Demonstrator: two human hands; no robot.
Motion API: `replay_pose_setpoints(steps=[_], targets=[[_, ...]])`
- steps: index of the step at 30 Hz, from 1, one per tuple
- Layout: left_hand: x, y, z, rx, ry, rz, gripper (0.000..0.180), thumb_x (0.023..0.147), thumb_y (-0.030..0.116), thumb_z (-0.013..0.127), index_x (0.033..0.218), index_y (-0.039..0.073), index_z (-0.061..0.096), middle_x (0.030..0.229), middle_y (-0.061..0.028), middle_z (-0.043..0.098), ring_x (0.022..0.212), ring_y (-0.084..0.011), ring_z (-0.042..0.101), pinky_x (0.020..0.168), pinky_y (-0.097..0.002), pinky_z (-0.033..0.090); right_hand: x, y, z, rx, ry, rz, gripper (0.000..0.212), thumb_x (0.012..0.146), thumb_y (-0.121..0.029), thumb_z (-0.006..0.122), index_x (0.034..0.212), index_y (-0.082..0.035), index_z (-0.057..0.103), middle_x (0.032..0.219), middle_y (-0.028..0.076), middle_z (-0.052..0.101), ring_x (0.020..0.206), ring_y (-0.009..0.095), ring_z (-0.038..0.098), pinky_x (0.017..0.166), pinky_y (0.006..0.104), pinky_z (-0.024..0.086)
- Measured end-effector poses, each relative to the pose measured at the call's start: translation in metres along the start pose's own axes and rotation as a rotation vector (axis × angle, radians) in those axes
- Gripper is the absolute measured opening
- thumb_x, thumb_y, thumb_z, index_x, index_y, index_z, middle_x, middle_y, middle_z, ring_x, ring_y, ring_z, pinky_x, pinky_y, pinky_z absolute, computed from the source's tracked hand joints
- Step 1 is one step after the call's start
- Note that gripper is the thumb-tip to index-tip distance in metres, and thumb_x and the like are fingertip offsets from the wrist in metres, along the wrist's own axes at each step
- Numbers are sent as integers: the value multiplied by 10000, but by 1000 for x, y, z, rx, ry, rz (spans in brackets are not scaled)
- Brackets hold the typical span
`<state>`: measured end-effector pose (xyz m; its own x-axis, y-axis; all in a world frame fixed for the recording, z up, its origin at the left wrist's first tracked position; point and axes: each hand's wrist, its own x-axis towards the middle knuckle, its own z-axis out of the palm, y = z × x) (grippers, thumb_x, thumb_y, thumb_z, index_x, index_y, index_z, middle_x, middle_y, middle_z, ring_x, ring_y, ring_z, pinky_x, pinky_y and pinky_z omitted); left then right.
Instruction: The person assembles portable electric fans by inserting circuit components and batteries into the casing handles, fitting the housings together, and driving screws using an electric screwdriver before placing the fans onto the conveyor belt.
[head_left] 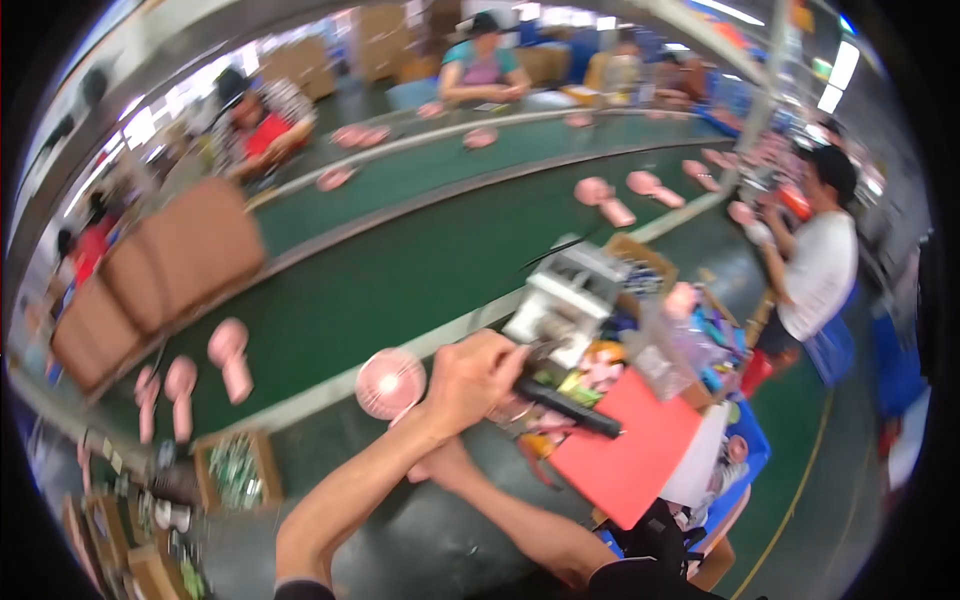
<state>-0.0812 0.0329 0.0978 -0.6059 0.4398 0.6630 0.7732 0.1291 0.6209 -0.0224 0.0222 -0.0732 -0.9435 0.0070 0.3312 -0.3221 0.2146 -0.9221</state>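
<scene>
My forearms cross over the dark bench, the left one on top. My left hand [470, 378] is closed, its curled fingers at the end of a black cylindrical tool [575, 410] that sticks out to the right. Below it, my right hand [445, 462] is partly hidden by my left forearm. It is closed round the handle of a pink handheld fan [390, 383], whose round grille faces up left of my left hand. Just beyond my left hand stands a white and grey bench machine [567, 308], somewhat blurred.
A green conveyor belt [400, 265] runs past, carrying pink fans [232, 358]. Left on the bench is a cardboard box [238, 470] of small parts. To the right lie a red board [635, 450], a blue bin [745, 475] and mixed clutter. A co-worker [815, 245] works at right; others sit across.
</scene>
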Motion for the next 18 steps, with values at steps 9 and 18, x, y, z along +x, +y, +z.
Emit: replay_pose_setpoints(steps=[9, 18], targets=[[-228, 43, -102, 142, 79, -394, 186, 808, 108, 746, 676, 26, 643, 614, -93, 608, 477, -229, 579, 451, -346, 454, 6, -44, -9, 665, 8, 409, 248, 933, -118, 546, 1152, -1, 547, 873, 126, 650, 642, 183, 641, 559, 294, 551], [-386, 111, -180, 476, 425, -823, 202, 816, 128, 739, 662, 35, 650, 592, -70, 607, 459, -202, 574, 438, -323, 451, 6, -53, -13, 581, 4, 355, 220, 928, -107, 527, 1107, 21, 536, 825, 130, 641, 599, 180, 609, 531, 281, 502]])
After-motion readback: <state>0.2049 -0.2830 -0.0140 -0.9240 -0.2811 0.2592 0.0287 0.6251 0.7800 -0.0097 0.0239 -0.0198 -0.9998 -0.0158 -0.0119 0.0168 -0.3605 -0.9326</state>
